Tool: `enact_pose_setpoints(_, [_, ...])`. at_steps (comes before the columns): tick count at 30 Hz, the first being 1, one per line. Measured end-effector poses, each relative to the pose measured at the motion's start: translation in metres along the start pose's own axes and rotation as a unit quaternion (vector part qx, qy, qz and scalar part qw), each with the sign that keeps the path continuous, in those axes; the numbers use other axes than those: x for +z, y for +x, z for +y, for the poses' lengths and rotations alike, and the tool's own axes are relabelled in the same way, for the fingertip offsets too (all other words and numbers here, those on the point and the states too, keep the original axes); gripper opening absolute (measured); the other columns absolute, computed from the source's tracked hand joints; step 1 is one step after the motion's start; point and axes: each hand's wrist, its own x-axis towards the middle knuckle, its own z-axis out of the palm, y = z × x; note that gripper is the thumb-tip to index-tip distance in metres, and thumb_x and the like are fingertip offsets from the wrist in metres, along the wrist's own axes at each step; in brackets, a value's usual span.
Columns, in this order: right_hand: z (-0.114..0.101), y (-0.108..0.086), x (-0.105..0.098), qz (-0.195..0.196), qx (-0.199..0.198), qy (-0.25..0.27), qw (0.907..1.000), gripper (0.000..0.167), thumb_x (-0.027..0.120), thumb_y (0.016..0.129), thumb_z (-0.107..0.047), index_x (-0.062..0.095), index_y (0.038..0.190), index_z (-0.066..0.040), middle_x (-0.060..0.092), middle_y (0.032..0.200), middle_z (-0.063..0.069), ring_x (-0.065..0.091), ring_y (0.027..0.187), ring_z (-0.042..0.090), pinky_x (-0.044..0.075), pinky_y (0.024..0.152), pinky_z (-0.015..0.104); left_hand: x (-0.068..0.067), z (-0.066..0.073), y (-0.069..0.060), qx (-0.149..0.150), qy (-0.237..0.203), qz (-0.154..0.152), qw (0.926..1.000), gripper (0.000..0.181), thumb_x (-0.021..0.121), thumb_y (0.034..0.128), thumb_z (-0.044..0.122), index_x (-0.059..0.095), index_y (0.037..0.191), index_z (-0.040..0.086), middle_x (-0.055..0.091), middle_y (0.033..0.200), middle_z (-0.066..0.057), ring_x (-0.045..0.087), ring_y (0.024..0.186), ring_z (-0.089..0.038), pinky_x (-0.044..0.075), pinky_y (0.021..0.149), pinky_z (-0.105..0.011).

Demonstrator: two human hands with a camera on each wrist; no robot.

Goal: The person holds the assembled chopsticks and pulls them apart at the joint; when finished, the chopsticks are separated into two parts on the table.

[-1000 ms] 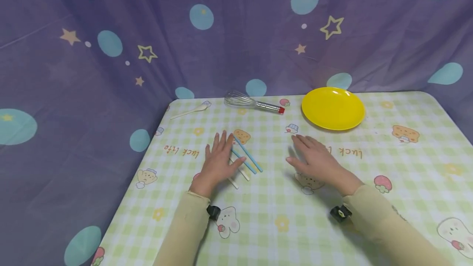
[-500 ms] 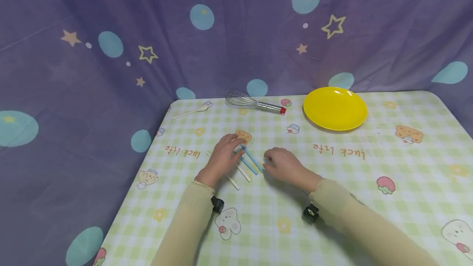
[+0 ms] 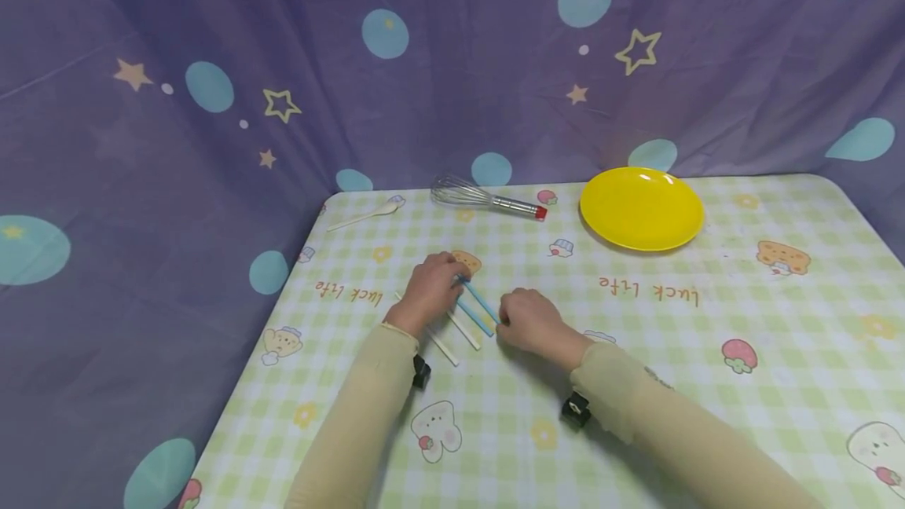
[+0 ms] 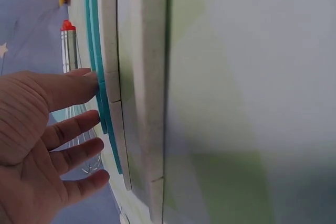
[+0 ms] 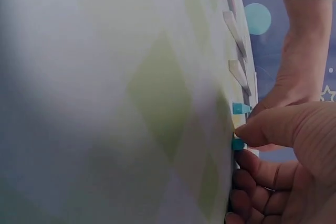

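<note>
Two blue chopsticks (image 3: 482,302) lie slanting on the tablecloth, with two off-white chopsticks (image 3: 443,347) just to their left. My left hand (image 3: 430,287) pinches the upper part of a blue chopstick between thumb and forefinger; in the left wrist view its other fingers spread loosely beside the blue chopsticks (image 4: 94,30). At the lower end, my right hand (image 3: 532,320) has thumb and curled forefinger around the tip of the right-hand blue chopstick (image 5: 238,144). The other blue tip (image 5: 240,108) sits apart from those fingers. The upper ends of the chopsticks are partly hidden by my left hand.
A wire whisk (image 3: 488,198) with a red-ended handle lies along the back edge. Left of it is a pale spoon (image 3: 364,215), and right of it a yellow plate (image 3: 642,209). A purple curtain (image 3: 452,61) hangs behind the checked tablecloth (image 3: 707,383).
Both hands were spread flat above the cloth. My right hand has moved left to the lower chopstick end and curled its fingers; my left hand has drawn its fingers in at the upper end.
</note>
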Motion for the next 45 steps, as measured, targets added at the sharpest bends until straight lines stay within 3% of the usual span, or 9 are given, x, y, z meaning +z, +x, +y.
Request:
enact_pose_setpoints(4, [0.0, 0.0, 0.0, 0.0, 0.023, -0.007, 0.9997, 0.011, 0.07, 0.08, -0.014, 0.062, 0.074, -0.01, 0.054, 0.071, 0.001, 0.05, 0.067, 0.019, 0.045, 0.066, 0.035, 0.001, 0.0, 0.004, -0.005, 0.015, -0.005, 0.9999, 0.018, 0.07, 0.0911, 0.018, 0.07, 0.109, 0.018, 0.058, 0.123, -0.005, 0.051, 0.117, -0.027, 0.04, 0.098, -0.046])
enact_pose_setpoints(9, [0.002, -0.003, -0.006, 0.016, 0.049, 0.028, 0.9983, 0.006, 0.065, 0.083, -0.007, 0.063, 0.077, -0.006, 0.056, 0.07, 0.002, 0.052, 0.064, 0.019, 0.046, 0.063, 0.033, 0.004, 0.001, 0.006, 0.004, 0.03, 0.008, 0.9995, 0.014, 0.07, 0.0909, 0.02, 0.07, 0.105, 0.019, 0.06, 0.121, -0.004, 0.052, 0.117, -0.026, 0.036, 0.1, -0.049])
enact_pose_setpoints(15, [0.014, -0.012, -0.016, 0.063, 0.056, 0.066, 0.9943, 0.006, 0.063, 0.089, -0.005, 0.062, 0.082, -0.005, 0.057, 0.071, 0.003, 0.052, 0.065, 0.019, 0.046, 0.063, 0.033, 0.004, 0.004, 0.006, 0.037, 0.039, 0.04, 0.9978, 0.014, 0.072, 0.0896, 0.025, 0.074, 0.103, 0.02, 0.065, 0.121, 0.0, 0.052, 0.121, -0.024, 0.029, 0.107, -0.053])
enact_pose_setpoints(20, [0.027, -0.022, -0.023, 0.116, 0.039, 0.084, 0.9889, 0.005, 0.064, 0.09, -0.004, 0.066, 0.085, -0.005, 0.063, 0.077, 0.004, 0.056, 0.071, 0.021, 0.049, 0.072, 0.038, 0.004, 0.01, 0.005, 0.049, 0.0, 0.052, 0.9974, 0.015, 0.074, 0.0867, 0.028, 0.076, 0.1, 0.02, 0.068, 0.117, 0.003, 0.056, 0.116, -0.02, 0.024, 0.11, -0.054])
enact_pose_setpoints(25, [0.043, -0.034, -0.032, 0.145, 0.021, 0.1, 0.9841, 0.004, 0.066, 0.091, -0.005, 0.066, 0.086, -0.005, 0.067, 0.081, 0.004, 0.058, 0.074, 0.02, 0.05, 0.073, 0.039, 0.005, 0.017, 0.001, 0.035, -0.075, 0.041, 0.9957, 0.018, 0.073, 0.086, 0.031, 0.077, 0.1, 0.021, 0.073, 0.099, 0.006, 0.065, 0.091, -0.014, 0.044, 0.093, -0.038])
enact_pose_setpoints(28, [0.054, -0.04, -0.036, 0.158, 0.016, 0.11, 0.9812, 0.005, 0.068, 0.09, -0.005, 0.066, 0.086, -0.006, 0.066, 0.079, 0.003, 0.055, 0.07, 0.018, 0.048, 0.069, 0.036, 0.006, 0.022, -0.001, 0.036, -0.152, 0.024, 0.9875, 0.018, 0.072, 0.0877, 0.027, 0.077, 0.103, 0.019, 0.073, 0.1, 0.004, 0.065, 0.089, -0.012, 0.05, 0.082, -0.03])
enact_pose_setpoints(34, [0.072, -0.052, -0.044, 0.161, 0.02, 0.129, 0.9783, 0.005, 0.069, 0.091, -0.009, 0.066, 0.088, -0.008, 0.066, 0.08, 0.001, 0.053, 0.07, 0.018, 0.046, 0.067, 0.034, 0.009, 0.034, -0.004, 0.067, -0.274, -0.004, 0.9593, 0.018, 0.07, 0.0903, 0.018, 0.077, 0.107, 0.015, 0.073, 0.106, 0.001, 0.066, 0.097, -0.012, 0.052, 0.081, -0.026])
enact_pose_setpoints(40, [0.085, -0.059, -0.049, 0.176, 0.007, 0.12, 0.9771, 0.008, 0.072, 0.089, -0.012, 0.066, 0.085, -0.011, 0.066, 0.081, -0.001, 0.056, 0.073, 0.016, 0.048, 0.071, 0.036, 0.015, 0.049, -0.006, 0.093, -0.318, -0.007, 0.9437, 0.019, 0.069, 0.0918, 0.019, 0.076, 0.108, 0.013, 0.073, 0.107, 0.001, 0.065, 0.096, -0.009, 0.051, 0.079, -0.025])
enact_pose_setpoints(45, [0.089, -0.065, -0.05, 0.173, -0.021, 0.119, 0.9774, 0.004, 0.073, 0.088, -0.014, 0.069, 0.087, -0.013, 0.069, 0.085, -0.004, 0.06, 0.075, 0.013, 0.05, 0.072, 0.036, 0.022, 0.067, -0.005, 0.109, -0.325, 0.005, 0.9395, 0.017, 0.069, 0.0915, 0.016, 0.077, 0.106, 0.013, 0.074, 0.102, 0.002, 0.065, 0.095, -0.005, 0.05, 0.082, -0.022])
